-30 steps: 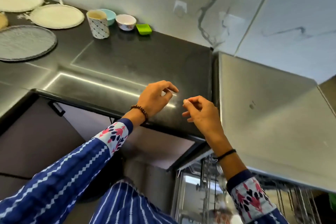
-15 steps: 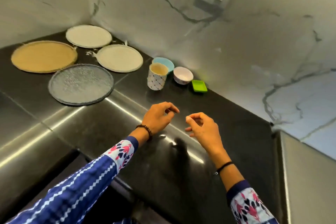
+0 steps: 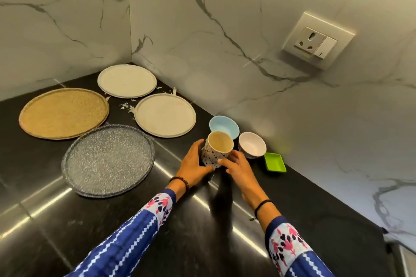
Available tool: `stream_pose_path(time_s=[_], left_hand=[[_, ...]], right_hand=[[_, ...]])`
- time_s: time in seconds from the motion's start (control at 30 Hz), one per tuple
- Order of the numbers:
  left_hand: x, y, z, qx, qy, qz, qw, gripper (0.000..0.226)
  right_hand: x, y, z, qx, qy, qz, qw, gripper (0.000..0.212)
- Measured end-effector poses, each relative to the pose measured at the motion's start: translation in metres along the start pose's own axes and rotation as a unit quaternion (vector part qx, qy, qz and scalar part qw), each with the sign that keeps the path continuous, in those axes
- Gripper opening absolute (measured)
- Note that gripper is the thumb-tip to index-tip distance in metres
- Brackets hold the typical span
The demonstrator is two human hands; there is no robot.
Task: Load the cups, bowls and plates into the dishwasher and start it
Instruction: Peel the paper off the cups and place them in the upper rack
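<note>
Here both hands meet on a tall white patterned cup (image 3: 217,150) with dark specks and a cream inside, which stands out on the glossy black stone countertop (image 3: 157,220). The left hand (image 3: 194,162) is cupped round the cup's left side, fingers curved along its wall and thumb near the rim. The right hand (image 3: 238,165) grips the cup's lower right side with bent fingers, so the cup is clasped between the two palms. Its mouth leans toward the person; whether its base is on the stone cannot be told, as the hands hide it.

Just behind the cup sits a pale blue round bowl (image 3: 225,127), partly hidden by the cup's rim. Just right of the cup is a small white bowl (image 3: 252,145) with a patterned outside, and beyond that, farther right of the cup, a bright green rectangular dish (image 3: 275,162).

Left of the cup lies a grey speckled round plate (image 3: 108,161), flat on the stone. Behind and left of the cup is a cream round plate (image 3: 165,117); farther off that way lie a second cream plate (image 3: 127,80) and a tan woven-looking round plate (image 3: 64,113).

Above and right of the cup, a cream wall socket (image 3: 317,40) is set in the white veined marble wall (image 3: 225,63).

A brown bead bracelet (image 3: 180,181) circles the left wrist, a thin black band (image 3: 262,206) the right.
</note>
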State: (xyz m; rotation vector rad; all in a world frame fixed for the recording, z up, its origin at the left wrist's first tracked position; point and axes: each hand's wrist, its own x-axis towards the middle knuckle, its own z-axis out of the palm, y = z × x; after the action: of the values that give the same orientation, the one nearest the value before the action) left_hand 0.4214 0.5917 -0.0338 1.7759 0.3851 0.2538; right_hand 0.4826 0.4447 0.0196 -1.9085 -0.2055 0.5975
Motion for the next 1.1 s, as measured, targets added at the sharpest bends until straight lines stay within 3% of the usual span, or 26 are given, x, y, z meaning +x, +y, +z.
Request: stream_pose_path(time_s=[0.1, 0.27, 0.4, 0.6, 0.8, 1.1], left_hand=[[0.014, -0.003, 0.007, -0.039, -0.020, 0.010, 0.999, 0.086], [0.017, -0.008, 0.010, -0.037, 0.009, 0.024, 0.999, 0.084], [-0.001, -0.003, 0.009, 0.052, -0.011, 0.035, 0.998, 0.073], [-0.047, 0.019, 0.013, 0.216, -0.044, 0.080, 0.972, 0.081], [-0.100, 0.044, 0.037, 0.130, -0.146, 0.030, 0.980, 0.082], [-0.191, 0.079, 0.113, 0.036, -0.254, -0.010, 0.966, 0.079]], right_hand=[[0.007, 0.003, 0.007, 0.045, -0.032, 0.002, 0.998, 0.059], [-0.002, 0.016, 0.005, 0.120, -0.040, 0.021, 0.992, 0.058], [-0.024, 0.030, 0.003, 0.151, -0.019, 0.025, 0.988, 0.055], [-0.088, 0.043, -0.010, 0.159, -0.001, 0.035, 0.987, 0.051], [-0.163, 0.063, -0.028, 0.228, 0.052, 0.030, 0.972, 0.046], [-0.273, 0.101, -0.065, 0.360, 0.161, 0.061, 0.917, 0.037]])
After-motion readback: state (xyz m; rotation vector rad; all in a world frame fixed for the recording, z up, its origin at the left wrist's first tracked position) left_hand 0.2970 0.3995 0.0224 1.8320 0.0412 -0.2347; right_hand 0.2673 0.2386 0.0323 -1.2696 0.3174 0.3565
